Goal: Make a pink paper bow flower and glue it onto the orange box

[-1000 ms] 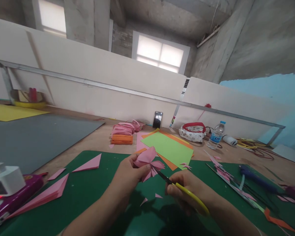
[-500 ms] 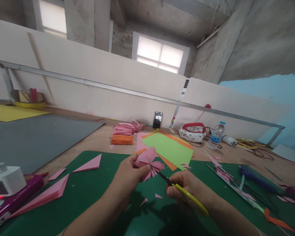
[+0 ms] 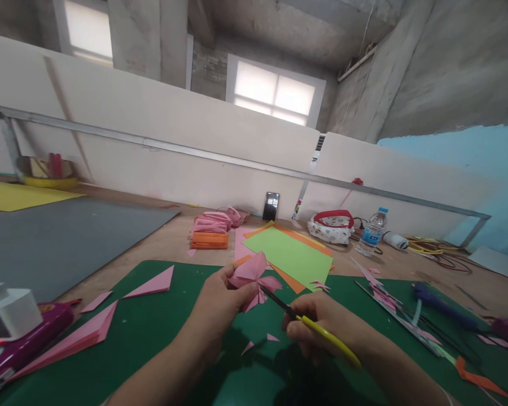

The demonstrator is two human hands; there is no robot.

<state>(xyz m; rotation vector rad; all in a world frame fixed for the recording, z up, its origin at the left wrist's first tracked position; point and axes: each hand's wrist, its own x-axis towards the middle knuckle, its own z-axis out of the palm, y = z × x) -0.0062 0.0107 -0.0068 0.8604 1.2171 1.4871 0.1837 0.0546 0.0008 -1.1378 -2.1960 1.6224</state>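
Note:
My left hand (image 3: 220,298) pinches a folded pink paper piece (image 3: 254,273) and holds it above the green mat (image 3: 161,332). My right hand (image 3: 317,324) grips yellow-handled scissors (image 3: 317,330), and their dark blades reach up and left into the lower folds of the pink paper. Two small pink offcuts (image 3: 260,341) lie on the mat under the hands.
Pink paper triangles (image 3: 110,307) lie on the mat's left, beside a purple and white device (image 3: 12,332). Green and orange sheets (image 3: 290,254), folded pink and orange stacks (image 3: 210,228), a phone (image 3: 271,206), a pouch (image 3: 332,225) and a water bottle (image 3: 373,231) sit beyond. Sticks and scraps (image 3: 410,321) lie right.
The scissor blades have slid a little further left and up into the pink paper. Both hands have shifted slightly left.

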